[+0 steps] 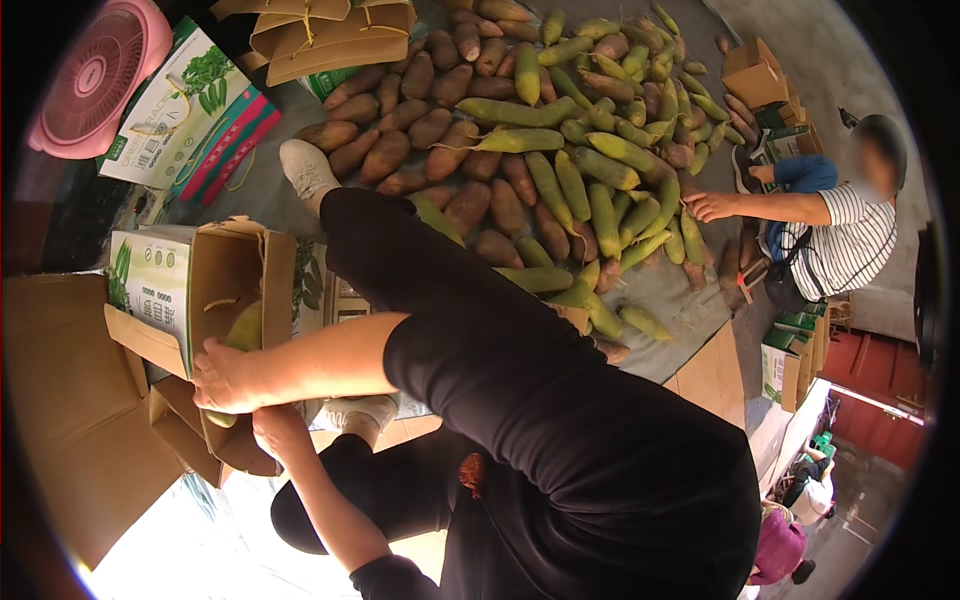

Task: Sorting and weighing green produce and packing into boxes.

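Observation:
An open cardboard box with a white and green print lies at the left, its mouth toward me. My right hand is closed around a green radish at the box's mouth; the radish shows above and below the fingers. Just below it, my left hand has its fingers curled at the box's lower edge, partly hidden. A large heap of green radishes and reddish-brown sweet potatoes lies on a grey sheet beyond my leg. Inside the box, the contents are mostly in shadow.
A pink fan-like round thing and a printed carton stand at the upper left. More open boxes are along the top. A person in a striped shirt sits across the heap, one hand over it. Other people are at the lower right.

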A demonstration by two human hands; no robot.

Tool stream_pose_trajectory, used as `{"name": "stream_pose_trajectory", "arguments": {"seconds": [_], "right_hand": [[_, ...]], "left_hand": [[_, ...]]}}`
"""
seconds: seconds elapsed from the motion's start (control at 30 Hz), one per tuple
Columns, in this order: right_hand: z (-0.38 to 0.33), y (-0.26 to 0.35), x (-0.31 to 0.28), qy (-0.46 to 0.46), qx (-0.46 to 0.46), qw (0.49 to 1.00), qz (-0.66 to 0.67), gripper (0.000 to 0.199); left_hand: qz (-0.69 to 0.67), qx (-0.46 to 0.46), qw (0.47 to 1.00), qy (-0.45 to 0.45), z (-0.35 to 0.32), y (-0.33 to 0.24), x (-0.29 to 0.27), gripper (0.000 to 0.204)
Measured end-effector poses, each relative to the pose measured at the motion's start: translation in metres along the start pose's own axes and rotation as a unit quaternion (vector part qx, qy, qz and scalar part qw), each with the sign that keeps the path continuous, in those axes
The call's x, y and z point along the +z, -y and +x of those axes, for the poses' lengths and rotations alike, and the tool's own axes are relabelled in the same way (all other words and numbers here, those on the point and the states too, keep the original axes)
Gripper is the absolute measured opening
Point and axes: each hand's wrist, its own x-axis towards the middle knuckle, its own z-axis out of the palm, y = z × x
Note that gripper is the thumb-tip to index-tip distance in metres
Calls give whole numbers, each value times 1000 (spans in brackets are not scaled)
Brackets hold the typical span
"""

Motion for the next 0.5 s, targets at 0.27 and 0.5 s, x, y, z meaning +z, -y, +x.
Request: {"name": "stream_pose_trajectory", "arguments": {"seconds": [0.27, 0.5], "right_hand": [[-21, -6, -45, 25, 69, 985, 154, 32], [-110, -105, -132, -187, 146, 944, 230, 32]], "left_hand": [[35, -2, 999, 13, 0, 8, 0, 29], [58, 33, 998, -5, -1, -8, -11, 25]]}}
